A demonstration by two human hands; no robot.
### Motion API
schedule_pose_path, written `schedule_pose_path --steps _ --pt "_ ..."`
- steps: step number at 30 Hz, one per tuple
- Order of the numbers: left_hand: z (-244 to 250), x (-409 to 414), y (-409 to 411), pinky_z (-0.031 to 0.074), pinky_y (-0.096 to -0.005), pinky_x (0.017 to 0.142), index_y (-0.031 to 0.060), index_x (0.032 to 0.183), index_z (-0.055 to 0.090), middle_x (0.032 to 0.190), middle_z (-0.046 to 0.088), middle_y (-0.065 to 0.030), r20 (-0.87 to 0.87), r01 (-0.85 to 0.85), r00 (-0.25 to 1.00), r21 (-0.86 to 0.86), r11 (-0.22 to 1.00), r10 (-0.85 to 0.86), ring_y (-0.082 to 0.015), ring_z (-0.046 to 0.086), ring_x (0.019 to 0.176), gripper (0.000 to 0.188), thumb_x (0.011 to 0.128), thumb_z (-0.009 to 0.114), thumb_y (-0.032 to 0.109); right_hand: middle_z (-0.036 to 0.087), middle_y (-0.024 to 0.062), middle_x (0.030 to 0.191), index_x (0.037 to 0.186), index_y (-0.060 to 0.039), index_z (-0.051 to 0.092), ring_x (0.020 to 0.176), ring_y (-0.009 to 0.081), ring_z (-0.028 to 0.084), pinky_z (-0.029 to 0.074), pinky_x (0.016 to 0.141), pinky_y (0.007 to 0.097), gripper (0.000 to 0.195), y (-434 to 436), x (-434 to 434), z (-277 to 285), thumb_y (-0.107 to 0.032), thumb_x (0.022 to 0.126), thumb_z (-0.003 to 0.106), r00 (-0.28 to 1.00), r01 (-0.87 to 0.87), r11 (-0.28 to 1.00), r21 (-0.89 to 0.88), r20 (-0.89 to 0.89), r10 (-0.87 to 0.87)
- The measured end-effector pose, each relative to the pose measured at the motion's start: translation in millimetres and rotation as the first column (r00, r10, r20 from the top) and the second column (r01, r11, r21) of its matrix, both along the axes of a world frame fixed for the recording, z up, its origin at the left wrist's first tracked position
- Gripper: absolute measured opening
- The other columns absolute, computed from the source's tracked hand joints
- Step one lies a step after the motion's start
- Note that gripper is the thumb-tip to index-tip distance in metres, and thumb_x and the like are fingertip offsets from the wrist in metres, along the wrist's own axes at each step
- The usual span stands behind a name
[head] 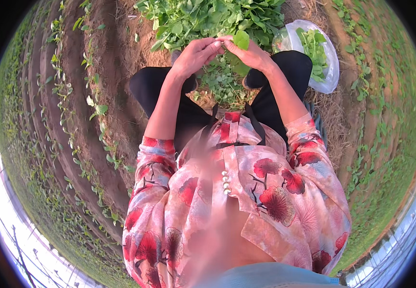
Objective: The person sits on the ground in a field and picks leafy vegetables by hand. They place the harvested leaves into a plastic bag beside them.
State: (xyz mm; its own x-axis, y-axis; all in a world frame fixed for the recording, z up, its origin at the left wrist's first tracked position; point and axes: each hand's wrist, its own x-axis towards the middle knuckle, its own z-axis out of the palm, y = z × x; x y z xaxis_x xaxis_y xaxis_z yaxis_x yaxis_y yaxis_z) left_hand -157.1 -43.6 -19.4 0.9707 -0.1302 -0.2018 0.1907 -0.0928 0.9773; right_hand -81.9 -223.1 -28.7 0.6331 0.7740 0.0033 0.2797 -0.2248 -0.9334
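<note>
Both hands meet in front of the knees, fingertips close together on a leafy green sprig. My left hand is on the picture's left, its thumb and forefinger pinched at the stem end; my right hand pinches the sprig, whose round leaf stands up beside the thumb. Which picture side is which hand follows from the view looking back at the torso, so the left arm reaches up from the lower left. A large heap of leafy greens lies just beyond the hands. Loose leaves cover the ground between the shoes.
A clear plastic bag with picked greens stands open beside the right knee. Rows of young plants run along soil ridges on both sides. Dry straw lies near the right leg.
</note>
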Motion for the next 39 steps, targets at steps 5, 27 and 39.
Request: schedule_pose_path --steps 5,27,39 --pt "1.8 -23.9 19.6 0.033 -0.0219 0.054 0.0023 0.088 0.066 0.060 0.040 0.0061 -0.006 0.008 1.000 0.064 0.998 -0.007 -0.0052 0.036 0.058 0.034 0.096 0.047 0.029 0.061 0.0008 0.091 0.107 -0.0061 0.059 0.086 0.0107 0.053 0.043 0.078 0.0268 0.036 13.3 -18.0 2.8 -0.037 0.097 0.043 0.948 -0.140 0.982 -0.128 -0.304 0.096" --pt "-6.7 -67.8 25.9 0.043 -0.0213 0.064 0.0005 0.103 0.063 0.074 0.057 0.0015 -0.132 -0.304 0.952 -0.352 0.885 0.275 -0.0068 0.051 0.067 0.029 0.094 0.051 0.026 0.056 0.0028 0.081 0.088 -0.0062 0.059 0.076 0.0143 0.050 0.041 0.072 0.0298 0.042 -13.7 -23.1 27.2 -0.044 0.094 0.044 0.982 -0.182 0.968 -0.174 -0.086 0.169" --pt "-0.3 -62.4 2.2 0.046 -0.0253 0.062 0.0019 0.092 0.065 0.073 0.061 -0.0027 0.019 -0.040 0.999 0.305 0.952 0.035 -0.0088 0.056 0.066 0.019 0.084 0.062 0.019 0.059 0.0072 0.078 0.091 -0.0040 0.060 0.074 0.0200 0.054 0.044 0.070 0.0332 0.043 -20.4 -23.9 16.6 -0.043 0.094 0.043 0.961 -0.171 0.935 -0.310 0.158 0.229"
